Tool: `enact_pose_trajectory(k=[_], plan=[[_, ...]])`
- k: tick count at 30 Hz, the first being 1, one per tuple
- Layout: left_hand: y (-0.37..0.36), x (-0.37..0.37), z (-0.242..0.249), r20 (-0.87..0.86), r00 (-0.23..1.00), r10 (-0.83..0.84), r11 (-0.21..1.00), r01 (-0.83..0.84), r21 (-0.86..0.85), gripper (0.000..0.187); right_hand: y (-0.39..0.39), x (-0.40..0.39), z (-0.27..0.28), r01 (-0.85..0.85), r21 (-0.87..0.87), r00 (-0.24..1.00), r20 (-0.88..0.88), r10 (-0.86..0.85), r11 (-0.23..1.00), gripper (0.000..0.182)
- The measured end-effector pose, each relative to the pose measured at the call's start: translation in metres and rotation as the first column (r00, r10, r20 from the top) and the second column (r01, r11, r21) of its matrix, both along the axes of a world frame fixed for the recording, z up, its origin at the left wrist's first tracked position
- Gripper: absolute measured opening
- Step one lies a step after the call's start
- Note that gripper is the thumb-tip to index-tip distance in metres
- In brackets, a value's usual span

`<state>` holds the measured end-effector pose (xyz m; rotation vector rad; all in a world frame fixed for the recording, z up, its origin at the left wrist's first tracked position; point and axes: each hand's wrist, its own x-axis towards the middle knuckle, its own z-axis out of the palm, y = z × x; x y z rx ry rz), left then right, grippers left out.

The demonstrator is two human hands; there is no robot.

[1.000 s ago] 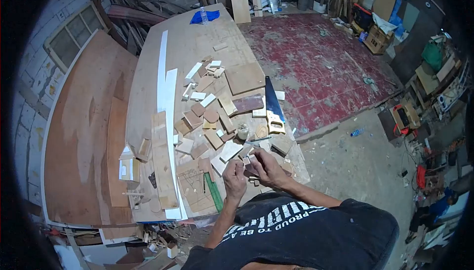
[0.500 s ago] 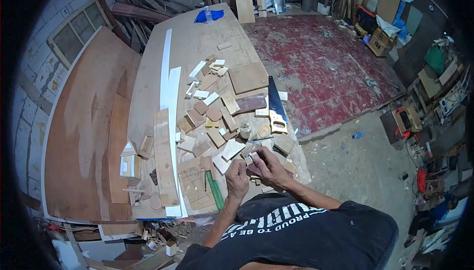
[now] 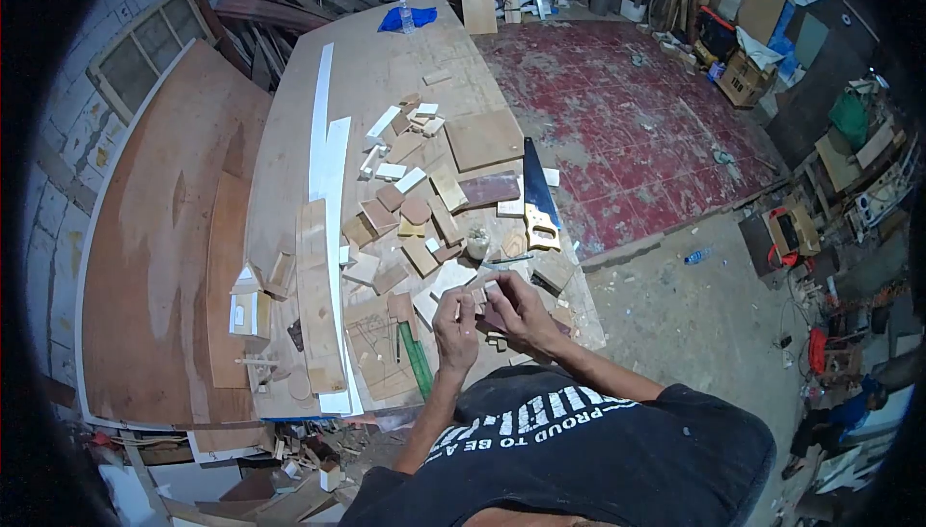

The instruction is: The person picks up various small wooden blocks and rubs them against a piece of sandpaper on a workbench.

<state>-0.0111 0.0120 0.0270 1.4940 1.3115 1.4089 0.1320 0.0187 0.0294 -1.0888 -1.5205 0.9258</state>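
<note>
My right hand [image 3: 521,317] is closed with fingertips pinched around a small pale wooden block [image 3: 491,289]. Close beside it, my left hand [image 3: 456,336] is curled, thumb up, and whatever lies within its fingers is mostly hidden. Both hands hover over the near edge of the workbench [image 3: 376,64]. A dark reddish board piece [image 3: 494,319] shows partly beneath my right hand. Left of my left hand lie a green ruler [image 3: 417,361] and a pencil [image 3: 397,344] on a board with drawn lines [image 3: 371,358].
A handsaw [image 3: 540,209] lies along the bench's right edge. Several wood offcuts surround a small jar [image 3: 477,243] mid-bench. Long white strips [image 3: 333,180] run down the left, near a small house model [image 3: 250,310]. At the far end sits a bottle [image 3: 406,18] on blue cloth.
The camera view has shifted slightly, moving the bench upward in the picture. My hands have drawn a little closer together, and my left hand has turned slightly.
</note>
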Motion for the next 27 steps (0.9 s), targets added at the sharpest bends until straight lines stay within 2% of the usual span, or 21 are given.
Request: enact_pose_trajectory(k=[1,2,3,4,6,7,8,9,10,11,13,14,15,16,18,19,20,22,23,26,27], plan=[[0.003,-0.002,-0.001,0.053,0.997,-0.056,0.998,0.054,0.043,0.018,0.001,-0.001,0.007,-0.002,0.083,1.000,0.027,0.000,0.997,0.023],[0.005,-0.003,-0.002,0.057,0.997,-0.051,0.998,0.049,0.027,0.018,0.001,0.001,0.015,-0.007,0.067,1.000,0.030,0.005,0.998,0.023],[0.006,-0.003,0.004,-0.003,0.997,-0.072,0.993,0.072,0.093,0.015,-0.001,0.001,0.024,-0.072,-0.144,0.993,-0.101,0.057,0.987,0.022],[0.004,-0.005,0.006,-0.066,0.994,-0.086,0.985,0.095,0.144,0.016,-0.003,0.000,0.026,-0.162,-0.351,0.967,-0.241,0.078,0.922,0.021],[0.007,-0.010,0.005,-0.210,0.973,-0.096,0.975,0.134,0.176,0.022,0.003,0.000,0.006,-0.296,-0.345,0.880,-0.461,0.113,0.891,0.020],[0.008,-0.011,0.009,-0.233,0.967,-0.101,0.971,0.147,0.189,0.024,0.001,0.001,0.012,-0.245,-0.367,0.910,-0.407,0.082,0.897,0.022],[0.005,-0.012,0.017,-0.256,0.960,-0.111,0.966,0.165,0.197,0.026,0.000,0.001,0.012,-0.261,-0.350,0.893,-0.442,0.088,0.900,0.023],[0.003,-0.009,0.025,-0.234,0.963,-0.130,0.957,0.184,0.225,0.038,-0.003,0.003,0.022,-0.264,-0.393,0.905,-0.418,0.085,0.881,0.023],[0.001,-0.007,0.030,-0.217,0.967,-0.131,0.969,0.171,0.178,0.036,-0.001,0.006,0.029,-0.264,-0.424,0.917,-0.390,0.089,0.866,0.023],[0.001,-0.010,0.020,-0.155,0.975,-0.161,0.979,0.177,0.098,0.035,0.001,0.008,0.020,-0.235,-0.288,0.932,-0.337,0.131,0.928,0.024],[0.001,-0.009,0.015,-0.088,0.979,-0.184,0.982,0.186,0.011,0.035,0.000,0.009,0.029,-0.210,-0.243,0.949,-0.284,0.137,0.947,0.024],[-0.001,-0.005,0.014,0.203,0.964,-0.174,0.978,0.193,-0.074,0.038,0.000,0.009,0.032,-0.178,-0.185,0.963,-0.233,0.133,0.966,0.025],[0.000,-0.002,0.016,0.475,0.871,-0.127,0.964,0.222,-0.150,0.040,0.003,0.013,0.030,-0.202,-0.249,0.959,-0.245,0.140,0.947,0.025],[0.000,-0.003,0.019,0.477,0.870,-0.125,0.963,0.222,-0.153,0.040,0.006,0.018,0.026,-0.202,-0.253,0.960,-0.244,0.139,0.946,0.025],[0.000,-0.005,0.022,0.262,0.954,-0.147,0.986,0.164,-0.044,0.046,0.010,0.026,0.024,-0.244,-0.376,0.953,-0.264,0.149,0.894,0.025],[0.001,-0.007,0.019,0.179,0.965,-0.193,0.980,0.200,-0.022,0.046,0.009,0.027,0.025,-0.287,-0.407,0.927,-0.347,0.144,0.867,0.026],[0.000,-0.011,0.019,0.182,0.965,-0.188,0.980,0.196,-0.026,0.046,0.008,0.026,0.028,-0.290,-0.412,0.927,-0.346,0.146,0.864,0.026],[-0.001,-0.017,0.029,0.284,0.901,-0.329,0.886,0.398,-0.237,0.037,0.007,0.024,0.031,-0.233,-0.255,0.965,-0.181,0.191,0.938,0.026],[-0.002,-0.016,0.034,0.404,0.861,-0.307,0.845,0.443,-0.301,0.025,0.007,0.024,0.030,-0.240,-0.143,0.969,-0.101,0.227,0.960,0.025],[-0.003,-0.014,0.033,0.413,0.864,-0.287,0.852,0.428,-0.302,0.015,0.003,0.023,0.048,-0.278,-0.172,0.959,0.006,0.283,0.945,0.024],[-0.006,-0.013,0.032,0.417,0.863,-0.285,0.850,0.428,-0.307,0.015,0.000,0.022,0.047,-0.273,-0.220,0.961,-0.100,0.256,0.937,0.024]])
